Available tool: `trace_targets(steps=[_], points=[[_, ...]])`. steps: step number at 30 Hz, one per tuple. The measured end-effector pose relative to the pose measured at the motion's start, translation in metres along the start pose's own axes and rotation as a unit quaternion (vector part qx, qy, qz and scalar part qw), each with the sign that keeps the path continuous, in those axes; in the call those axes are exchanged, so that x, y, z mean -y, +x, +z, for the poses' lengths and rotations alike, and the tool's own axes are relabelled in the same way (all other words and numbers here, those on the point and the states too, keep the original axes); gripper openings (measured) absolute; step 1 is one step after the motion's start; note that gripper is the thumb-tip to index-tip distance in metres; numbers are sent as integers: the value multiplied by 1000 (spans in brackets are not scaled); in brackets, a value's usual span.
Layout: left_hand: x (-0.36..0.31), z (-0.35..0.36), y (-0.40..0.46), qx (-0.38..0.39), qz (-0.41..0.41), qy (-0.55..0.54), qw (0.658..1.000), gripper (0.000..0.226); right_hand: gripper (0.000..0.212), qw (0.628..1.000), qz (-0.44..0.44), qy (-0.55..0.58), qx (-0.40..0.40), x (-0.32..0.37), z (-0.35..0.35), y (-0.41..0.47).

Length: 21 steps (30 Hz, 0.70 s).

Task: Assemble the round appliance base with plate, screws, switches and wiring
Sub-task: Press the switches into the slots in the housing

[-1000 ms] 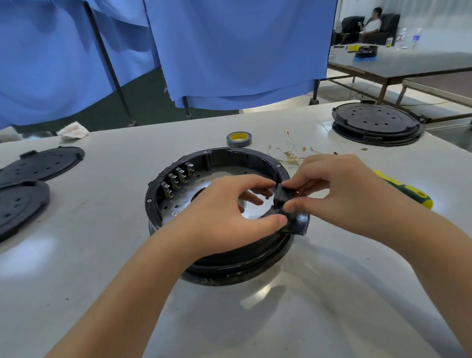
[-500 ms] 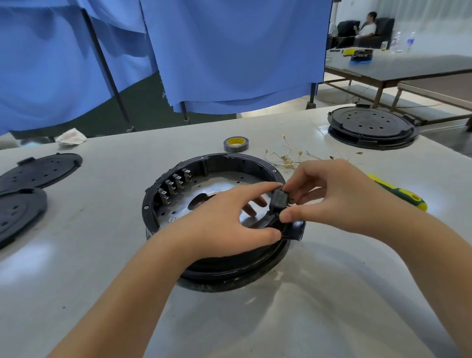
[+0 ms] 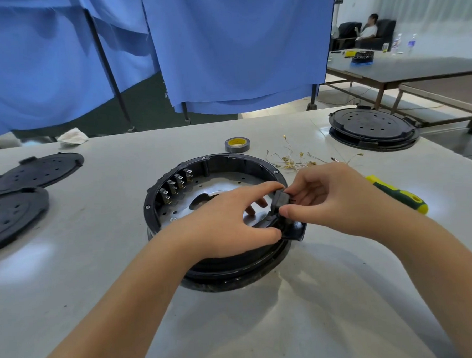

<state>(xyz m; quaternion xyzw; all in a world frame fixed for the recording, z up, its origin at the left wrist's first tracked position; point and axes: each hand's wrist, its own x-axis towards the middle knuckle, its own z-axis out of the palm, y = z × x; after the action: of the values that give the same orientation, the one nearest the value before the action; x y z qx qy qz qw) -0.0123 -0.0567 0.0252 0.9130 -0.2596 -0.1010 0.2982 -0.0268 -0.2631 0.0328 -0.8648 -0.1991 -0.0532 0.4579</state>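
Note:
The round black appliance base (image 3: 174, 179) lies open side up in the middle of the table. A silver metal plate (image 3: 218, 184) sits inside it, and several switches (image 3: 175, 184) line its far-left inner wall. At the base's right rim, both hands hold a small black switch part (image 3: 281, 199). My left hand (image 3: 226, 223) reaches over the base, with its index finger and thumb on the part. From the right, my right hand (image 3: 331, 198) pinches the same part between thumb and fingers. A bundle of thin wires with brass terminals (image 3: 291, 159) lies behind the base.
A green and yellow screwdriver (image 3: 399, 195) lies right of my right hand. A roll of tape (image 3: 237, 144) sits behind the base. Two black round covers (image 3: 37, 170) (image 3: 10, 215) lie at the left, and another assembled base (image 3: 371, 128) stands at the far right.
Both hands stayed on the small black part at the base's right rim. The part sits a little lower against the rim than a second ago, and the fingers have shifted slightly.

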Motion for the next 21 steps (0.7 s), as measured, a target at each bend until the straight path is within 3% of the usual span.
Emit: trace_targets(steps=[8,12,17,21], points=[[-1,3,0,-19,14,74,997,72,12,998,-3,-63,1,3,0,0],[-4,5,-6,-67,53,89,992,74,15,996,-8,-93,2,4,-1,-1],[-6,4,-13,-133,101,88,982,64,16,999,-6,-54,6,2,-1,-3],[-8,7,-14,-157,114,118,974,60,19,998,-17,-53,-35,-1,-1,-1]])
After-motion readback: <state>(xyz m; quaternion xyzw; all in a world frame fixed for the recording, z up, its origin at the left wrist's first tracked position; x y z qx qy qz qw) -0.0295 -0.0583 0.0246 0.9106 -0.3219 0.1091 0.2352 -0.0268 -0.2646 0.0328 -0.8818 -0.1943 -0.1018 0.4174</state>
